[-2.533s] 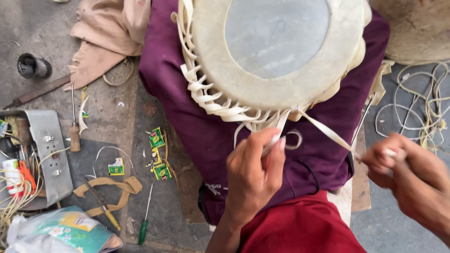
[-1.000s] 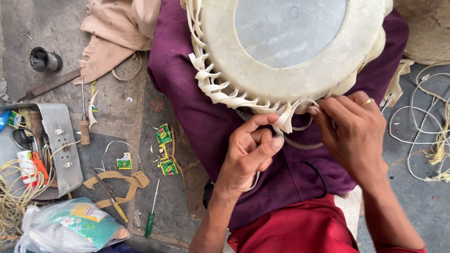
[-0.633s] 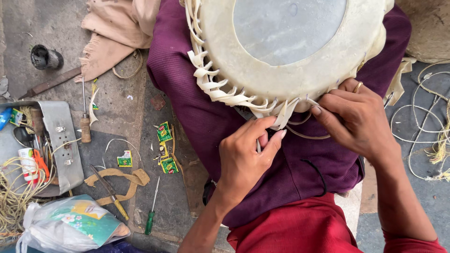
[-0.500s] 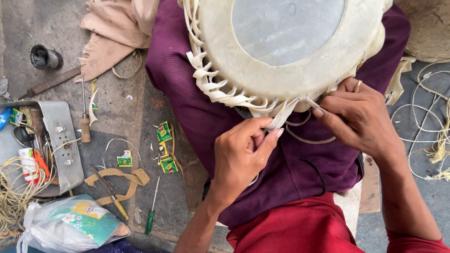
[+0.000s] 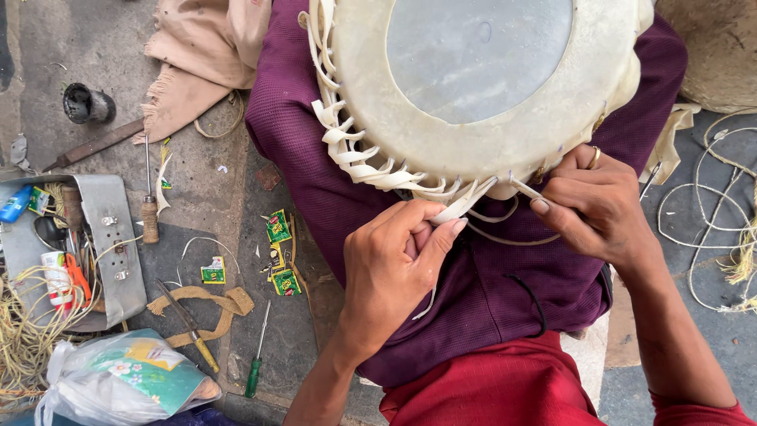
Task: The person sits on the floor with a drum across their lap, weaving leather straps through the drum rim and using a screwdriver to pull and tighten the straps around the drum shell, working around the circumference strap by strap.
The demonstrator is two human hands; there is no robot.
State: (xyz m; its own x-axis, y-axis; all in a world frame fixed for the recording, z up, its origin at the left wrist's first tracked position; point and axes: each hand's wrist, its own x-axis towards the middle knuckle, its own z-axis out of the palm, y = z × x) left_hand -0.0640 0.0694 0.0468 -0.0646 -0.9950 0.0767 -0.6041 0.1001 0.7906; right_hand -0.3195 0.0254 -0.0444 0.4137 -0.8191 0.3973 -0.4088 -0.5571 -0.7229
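On a littered concrete floor (image 5: 118,47), the left hand (image 5: 394,268) pinches a pale rawhide lacing strip (image 5: 465,207) at the round skin-covered drum (image 5: 481,87) while the right hand (image 5: 599,209) grips its thin end; a slackened pinch could loosen the lacing.

Left hand (image 5: 394,264) curled, thumb against forefinger in a pinch; right hand (image 5: 595,209) curled, fingertips pinched, just beside it.

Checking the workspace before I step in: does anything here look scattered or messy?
Yes. Small green packets lie strewn on the floor beside the purple cloth, and tangled cord spills around the metal tray. The drum lacing between both hands looks orderly.
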